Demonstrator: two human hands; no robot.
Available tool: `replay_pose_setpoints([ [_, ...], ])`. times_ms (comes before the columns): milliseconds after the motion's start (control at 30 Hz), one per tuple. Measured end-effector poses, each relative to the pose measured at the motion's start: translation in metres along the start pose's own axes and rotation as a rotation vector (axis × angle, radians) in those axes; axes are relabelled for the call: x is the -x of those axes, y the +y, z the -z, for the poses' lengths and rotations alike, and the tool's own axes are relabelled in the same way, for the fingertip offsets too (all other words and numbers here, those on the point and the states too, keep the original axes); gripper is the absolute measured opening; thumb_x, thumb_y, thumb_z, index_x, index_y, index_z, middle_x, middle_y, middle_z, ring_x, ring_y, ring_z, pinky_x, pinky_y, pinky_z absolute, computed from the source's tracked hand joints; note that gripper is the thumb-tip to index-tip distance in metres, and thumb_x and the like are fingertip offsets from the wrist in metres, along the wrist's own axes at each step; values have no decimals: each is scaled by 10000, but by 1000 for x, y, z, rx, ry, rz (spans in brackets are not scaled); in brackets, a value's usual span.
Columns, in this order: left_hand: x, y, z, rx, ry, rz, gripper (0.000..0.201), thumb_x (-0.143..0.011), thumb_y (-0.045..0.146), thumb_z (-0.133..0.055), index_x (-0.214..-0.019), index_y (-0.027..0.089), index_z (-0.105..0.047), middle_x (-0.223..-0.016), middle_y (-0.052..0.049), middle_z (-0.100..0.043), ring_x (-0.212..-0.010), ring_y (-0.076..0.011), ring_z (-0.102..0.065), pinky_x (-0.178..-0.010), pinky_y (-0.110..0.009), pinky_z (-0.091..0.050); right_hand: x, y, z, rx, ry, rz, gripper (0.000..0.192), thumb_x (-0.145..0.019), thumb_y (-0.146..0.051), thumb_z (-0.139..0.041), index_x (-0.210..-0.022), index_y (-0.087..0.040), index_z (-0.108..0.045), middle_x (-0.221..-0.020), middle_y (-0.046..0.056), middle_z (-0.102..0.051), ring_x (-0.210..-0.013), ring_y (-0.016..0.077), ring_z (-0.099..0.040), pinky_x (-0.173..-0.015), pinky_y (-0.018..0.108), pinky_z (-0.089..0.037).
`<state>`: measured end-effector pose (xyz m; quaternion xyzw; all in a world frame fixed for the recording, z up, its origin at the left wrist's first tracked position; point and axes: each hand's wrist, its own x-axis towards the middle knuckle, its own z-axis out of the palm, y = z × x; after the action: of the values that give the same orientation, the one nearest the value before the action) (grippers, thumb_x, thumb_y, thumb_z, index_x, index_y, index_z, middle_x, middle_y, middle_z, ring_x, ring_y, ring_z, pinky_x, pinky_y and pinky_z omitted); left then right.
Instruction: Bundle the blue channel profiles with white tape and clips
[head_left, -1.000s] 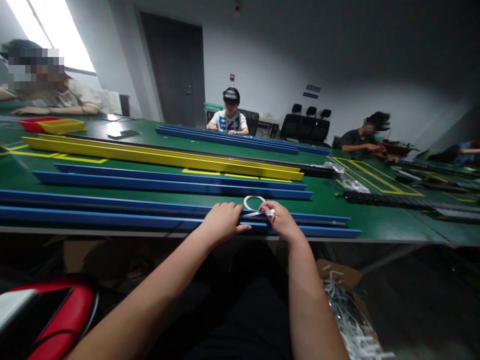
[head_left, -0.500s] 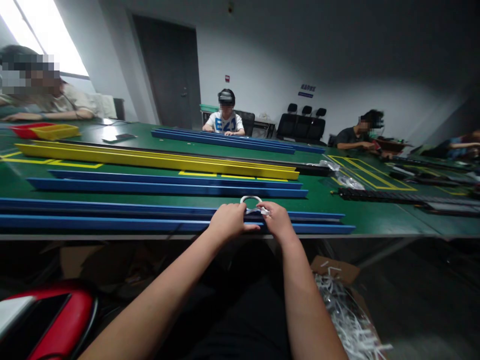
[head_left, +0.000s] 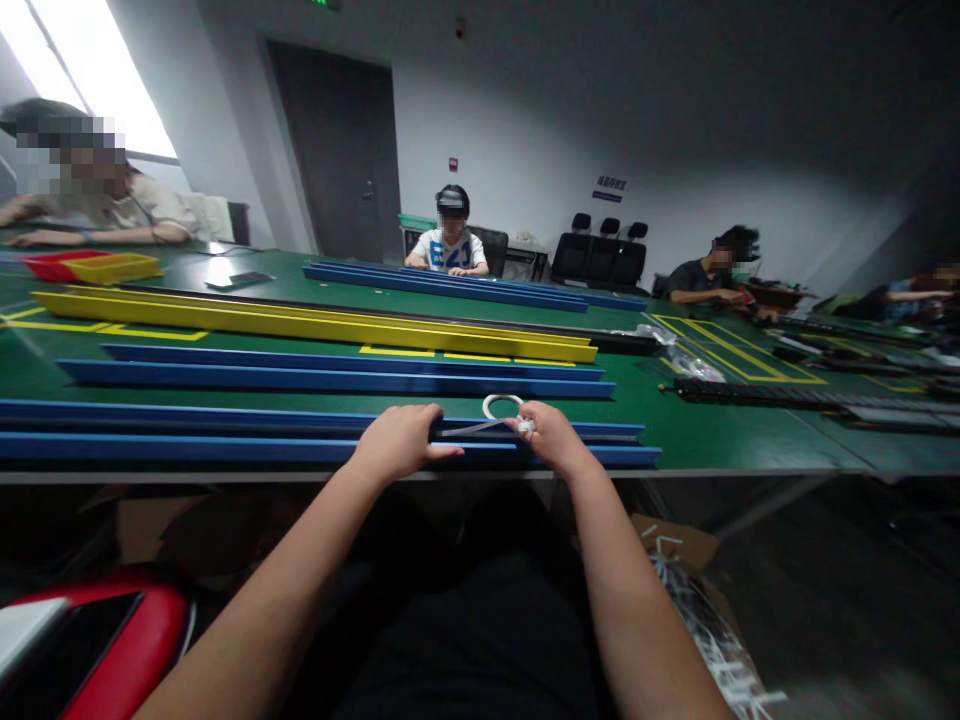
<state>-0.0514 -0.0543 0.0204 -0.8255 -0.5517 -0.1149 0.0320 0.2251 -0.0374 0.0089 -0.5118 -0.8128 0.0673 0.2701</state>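
Observation:
My right hand (head_left: 553,437) is closed on a roll of white tape (head_left: 500,407), held over the near blue channel (head_left: 240,449). A pale strip of tape (head_left: 474,429) stretches from the roll toward my left hand (head_left: 397,441). My left hand grips the channel across its width, its thumb along the front wall and its fingers over the trough. The strip's far end is hidden by that hand. The channel lies lengthwise along the front edge of the green table (head_left: 757,445).
Beyond lie another blue channel (head_left: 337,378) and a yellow channel (head_left: 315,322). Black strips (head_left: 750,393) rest at right; red and yellow trays (head_left: 112,267) at far left. A box of white scraps (head_left: 701,620) stands below. Several people sit around the table.
My left hand has moved left, away from the right hand, and the near blue channel has slid left with it. A length of tape now shows between my hands.

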Motion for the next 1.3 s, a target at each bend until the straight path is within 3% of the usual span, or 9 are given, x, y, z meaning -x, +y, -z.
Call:
replay_pose_setpoints([
  [233,-2,2,-5,-42,26,-38,668,-747,764,-481,-1128,228,-593,-1013,-104,-698,-962,-282,-640,-833,-359,-438,16,-1,-4,-158,114,-75,239,-941,-396,-431,-920,-215,-586,-808,21,-643,-694,151,-552,-635,245,-362],
  [400,-2,2,-7,-83,35,-51,660,-763,779,-431,-1055,213,-609,-966,-114,-688,-905,-281,-640,-802,-371,-437,14,3,-4,-340,87,23,337,-923,-244,-413,-1216,-213,-576,-947,34,-687,-874,161,-616,-807,277,-423],
  [567,-1,3,-8,-99,49,-60,664,-768,781,-419,-1052,210,-602,-951,-112,-679,-894,-274,-632,-795,-367,-424,10,8,-8,-261,59,36,234,-886,-233,-456,-1003,-203,-656,-927,42,-674,-850,168,-600,-776,275,-420],
  [800,-2,3,-8,-82,38,-54,665,-761,780,-429,-1074,220,-604,-940,-107,-677,-890,-276,-625,-789,-368,-413,12,4,-3,-258,76,-4,261,-895,-436,-507,-828,-195,-577,-754,7,-600,-671,136,-504,-624,234,-354],
  [1033,-1,4,-6,-68,43,-56,647,-767,764,-445,-1062,211,-609,-947,-114,-679,-901,-287,-624,-794,-381,-413,14,4,-3,-205,96,-12,296,-869,-446,-535,-700,-204,-505,-648,-20,-504,-603,122,-428,-568,227,-304],
  [1300,-1,4,-6,-103,52,-70,625,-780,761,-428,-1025,211,-598,-937,-108,-676,-893,-281,-627,-787,-372,-414,12,2,-4,-280,170,-72,149,-853,-354,-552,-881,-209,-572,-746,-12,-598,-644,125,-512,-608,227,-378],
])
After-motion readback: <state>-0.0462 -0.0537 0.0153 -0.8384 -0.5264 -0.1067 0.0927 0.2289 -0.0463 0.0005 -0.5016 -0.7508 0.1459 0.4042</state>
